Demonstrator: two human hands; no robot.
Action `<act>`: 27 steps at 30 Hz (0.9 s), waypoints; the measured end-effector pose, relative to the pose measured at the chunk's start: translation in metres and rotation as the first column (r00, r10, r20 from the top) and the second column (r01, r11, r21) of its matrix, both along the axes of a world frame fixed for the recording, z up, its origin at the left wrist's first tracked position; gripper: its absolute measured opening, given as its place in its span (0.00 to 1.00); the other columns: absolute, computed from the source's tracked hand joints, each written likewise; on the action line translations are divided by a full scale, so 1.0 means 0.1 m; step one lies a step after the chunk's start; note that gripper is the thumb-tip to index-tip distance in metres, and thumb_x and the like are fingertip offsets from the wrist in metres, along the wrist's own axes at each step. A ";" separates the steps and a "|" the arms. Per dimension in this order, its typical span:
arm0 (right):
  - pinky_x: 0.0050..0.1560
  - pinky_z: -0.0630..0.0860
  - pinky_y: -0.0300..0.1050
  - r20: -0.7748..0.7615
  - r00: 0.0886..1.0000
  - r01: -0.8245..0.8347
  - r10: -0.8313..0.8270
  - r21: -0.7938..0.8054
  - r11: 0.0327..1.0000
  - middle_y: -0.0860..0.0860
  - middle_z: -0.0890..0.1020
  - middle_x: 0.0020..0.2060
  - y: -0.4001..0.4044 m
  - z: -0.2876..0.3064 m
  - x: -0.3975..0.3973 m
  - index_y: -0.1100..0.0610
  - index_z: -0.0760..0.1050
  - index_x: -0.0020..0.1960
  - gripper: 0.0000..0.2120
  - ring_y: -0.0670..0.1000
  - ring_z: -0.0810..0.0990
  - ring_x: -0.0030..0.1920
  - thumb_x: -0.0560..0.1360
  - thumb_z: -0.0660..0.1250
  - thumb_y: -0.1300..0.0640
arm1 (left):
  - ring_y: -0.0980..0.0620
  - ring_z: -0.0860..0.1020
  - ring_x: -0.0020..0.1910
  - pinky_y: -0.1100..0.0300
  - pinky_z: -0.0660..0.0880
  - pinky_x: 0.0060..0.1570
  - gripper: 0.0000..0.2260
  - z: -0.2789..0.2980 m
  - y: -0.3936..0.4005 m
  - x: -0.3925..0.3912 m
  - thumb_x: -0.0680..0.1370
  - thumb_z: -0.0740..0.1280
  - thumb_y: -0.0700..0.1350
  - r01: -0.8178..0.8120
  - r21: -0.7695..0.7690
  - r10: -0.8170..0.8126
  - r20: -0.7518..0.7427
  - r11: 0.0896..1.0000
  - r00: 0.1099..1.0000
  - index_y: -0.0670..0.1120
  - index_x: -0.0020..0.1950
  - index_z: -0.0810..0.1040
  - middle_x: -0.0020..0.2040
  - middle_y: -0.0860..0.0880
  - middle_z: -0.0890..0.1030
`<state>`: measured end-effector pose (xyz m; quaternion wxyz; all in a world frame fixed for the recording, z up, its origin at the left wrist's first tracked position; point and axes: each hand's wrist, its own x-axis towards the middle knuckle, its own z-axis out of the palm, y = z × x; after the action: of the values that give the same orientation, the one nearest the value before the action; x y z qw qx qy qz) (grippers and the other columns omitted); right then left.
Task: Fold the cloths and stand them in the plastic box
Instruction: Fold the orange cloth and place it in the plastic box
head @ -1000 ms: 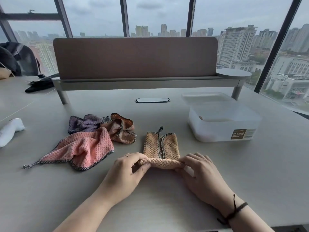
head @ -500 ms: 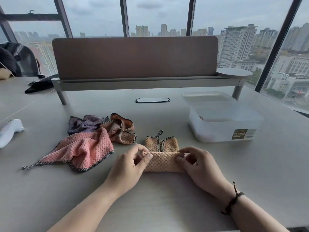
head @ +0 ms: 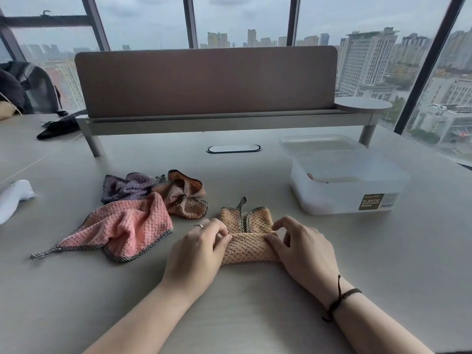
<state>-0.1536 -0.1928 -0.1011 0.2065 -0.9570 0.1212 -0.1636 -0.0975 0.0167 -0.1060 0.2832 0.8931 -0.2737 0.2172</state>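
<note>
A tan waffle cloth (head: 245,237) with checked trim lies on the table in front of me, its near end folded over the far part. My left hand (head: 196,251) pinches the fold's left end, and my right hand (head: 304,251) pinches its right end. To the left lie three loose cloths: a pink cloth (head: 122,226), a purple cloth (head: 127,186) and a brown-orange cloth (head: 186,195). The translucent plastic box (head: 347,190) stands open at the right, beyond my right hand, with something pale and folded dimly visible inside.
The box's lid (head: 319,144) lies flat behind the box. A desk divider on a raised shelf (head: 204,118) runs across the back. A white object (head: 12,198) sits at the far left edge, and a dark item (head: 58,126) lies at the back left.
Both hands have carried the cloth's near end forward over the far part, so the folded layer has grown wider and less of the far part shows.
</note>
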 end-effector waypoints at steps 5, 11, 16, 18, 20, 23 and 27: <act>0.48 0.78 0.45 0.278 0.947 -0.150 0.159 -0.052 0.987 0.39 0.80 0.53 -0.01 0.00 -0.10 0.42 0.78 0.55 0.10 0.46 0.80 0.52 0.76 0.64 0.42 | 0.56 0.76 0.64 0.57 0.72 0.65 0.15 -0.01 0.04 -0.05 0.81 0.61 0.53 0.282 0.104 -0.285 0.009 0.954 0.959 0.50 0.62 0.81 0.64 0.55 0.80; 0.70 0.65 0.44 0.042 0.904 -0.413 0.426 -0.172 0.894 0.33 0.74 0.66 0.01 -0.06 -0.14 0.40 0.75 0.66 0.22 0.37 0.68 0.70 0.76 0.58 0.36 | 0.63 0.61 0.75 0.67 0.54 0.75 0.24 -0.05 0.04 -0.05 0.80 0.56 0.61 0.389 0.200 -0.349 -0.206 0.899 0.914 0.54 0.73 0.71 0.74 0.59 0.69; 0.73 0.55 0.41 0.017 0.902 -0.426 0.432 -0.130 0.895 0.31 0.72 0.67 -0.01 -0.07 -0.13 0.39 0.72 0.68 0.23 0.32 0.65 0.70 0.75 0.56 0.37 | 0.66 0.60 0.75 0.67 0.55 0.75 0.25 -0.05 0.04 -0.05 0.77 0.59 0.62 0.383 0.164 -0.343 -0.228 0.909 0.911 0.57 0.73 0.71 0.74 0.62 0.69; 0.73 0.57 0.43 0.040 0.901 -0.424 0.432 -0.133 0.896 0.32 0.74 0.65 -0.01 -0.08 -0.13 0.39 0.73 0.66 0.20 0.32 0.68 0.68 0.75 0.59 0.40 | 0.68 0.62 0.73 0.67 0.57 0.74 0.24 -0.04 0.05 -0.05 0.76 0.63 0.61 0.376 0.111 -0.342 -0.241 0.920 0.908 0.58 0.72 0.71 0.73 0.64 0.69; 0.72 0.63 0.45 0.101 0.903 -0.401 0.417 -0.145 0.904 0.33 0.79 0.60 0.00 -0.07 -0.13 0.40 0.76 0.63 0.17 0.35 0.75 0.62 0.77 0.59 0.42 | 0.71 0.66 0.69 0.69 0.62 0.71 0.23 -0.02 0.07 -0.07 0.75 0.68 0.56 0.366 0.042 -0.346 -0.242 0.930 0.906 0.58 0.70 0.73 0.70 0.64 0.73; 0.61 0.75 0.45 0.238 0.905 -0.331 0.352 -0.126 0.935 0.39 0.85 0.45 0.00 -0.03 -0.16 0.44 0.78 0.56 0.13 0.42 0.81 0.46 0.77 0.60 0.42 | 0.75 0.75 0.50 0.76 0.70 0.51 0.20 0.01 0.08 -0.10 0.72 0.74 0.46 0.314 -0.041 -0.316 -0.211 0.948 0.925 0.56 0.64 0.78 0.59 0.63 0.80; 0.55 0.72 0.41 0.210 0.924 -0.315 0.318 -0.049 0.948 0.39 0.84 0.45 0.01 0.02 -0.20 0.43 0.76 0.57 0.21 0.41 0.78 0.47 0.69 0.65 0.34 | 0.64 0.81 0.46 0.66 0.77 0.46 0.13 0.00 0.12 -0.06 0.72 0.74 0.45 0.203 -0.165 -0.233 -0.193 0.965 0.953 0.55 0.55 0.81 0.47 0.60 0.84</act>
<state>-0.1741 -0.1920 -0.0995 0.2354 -0.9421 -0.0591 -0.2315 -0.1035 0.0288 -0.1056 0.3962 0.8528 -0.3229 0.1076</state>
